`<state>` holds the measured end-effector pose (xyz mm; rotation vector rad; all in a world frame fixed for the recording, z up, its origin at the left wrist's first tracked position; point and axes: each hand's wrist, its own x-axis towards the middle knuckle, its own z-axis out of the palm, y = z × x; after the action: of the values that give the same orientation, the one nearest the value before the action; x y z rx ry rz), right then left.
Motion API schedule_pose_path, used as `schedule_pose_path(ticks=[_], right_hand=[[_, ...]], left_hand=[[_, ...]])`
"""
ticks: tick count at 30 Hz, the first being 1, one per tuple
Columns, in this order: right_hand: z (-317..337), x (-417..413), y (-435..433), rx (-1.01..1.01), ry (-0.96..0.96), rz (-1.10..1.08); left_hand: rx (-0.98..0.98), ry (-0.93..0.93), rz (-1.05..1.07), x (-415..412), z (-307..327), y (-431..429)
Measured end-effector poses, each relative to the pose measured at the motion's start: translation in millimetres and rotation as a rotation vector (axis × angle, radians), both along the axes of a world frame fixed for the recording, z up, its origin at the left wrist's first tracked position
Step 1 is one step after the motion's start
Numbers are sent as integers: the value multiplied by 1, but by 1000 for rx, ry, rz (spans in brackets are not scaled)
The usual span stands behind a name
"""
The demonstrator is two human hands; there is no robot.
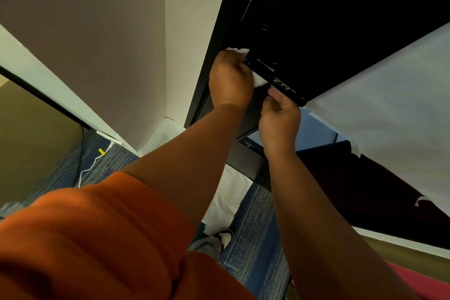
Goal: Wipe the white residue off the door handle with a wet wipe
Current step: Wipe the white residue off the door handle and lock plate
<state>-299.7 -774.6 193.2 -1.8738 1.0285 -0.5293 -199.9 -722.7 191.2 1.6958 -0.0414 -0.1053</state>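
A black lever door handle (272, 75) juts from the dark door (328, 19). White residue speckles the handle's outer half, near its free end. My left hand (230, 78) grips a white wet wipe (237, 50) and presses it against the handle's inner end; bits of the wipe show above and below my fingers. My right hand (280, 114) pinches the underside of the handle close to its free end. Most of the wipe is hidden inside my left hand.
A white wall (190, 31) and dark door frame (207, 68) stand left of the door. White paper (389, 105) covers a surface at the right. Below are blue carpet (255, 226), a white sheet (229, 197), a white cable (90, 168) and my foot (222, 236).
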Motion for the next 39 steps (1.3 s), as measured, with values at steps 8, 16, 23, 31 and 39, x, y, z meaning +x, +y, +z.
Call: schedule_pose_path(ticks=[8,16,23,31,39], right_hand=[[2,-7,-6,-25,-1,-46],[-3,-8,-9,-8,11,-7],[-1,-10,-15,27,19,-20],[-5,-3,-9,-40,7,56],[-22,-2,0,160,-20,116]], left_hand=[[-141,172,103,-5,6,-9],[-39,-35,66,-5,-15,-13],[-262,303,192,0,-1,-10],[170,-336,-45,-3,-18,-9],[534,-833,-270,-33,-69,29]])
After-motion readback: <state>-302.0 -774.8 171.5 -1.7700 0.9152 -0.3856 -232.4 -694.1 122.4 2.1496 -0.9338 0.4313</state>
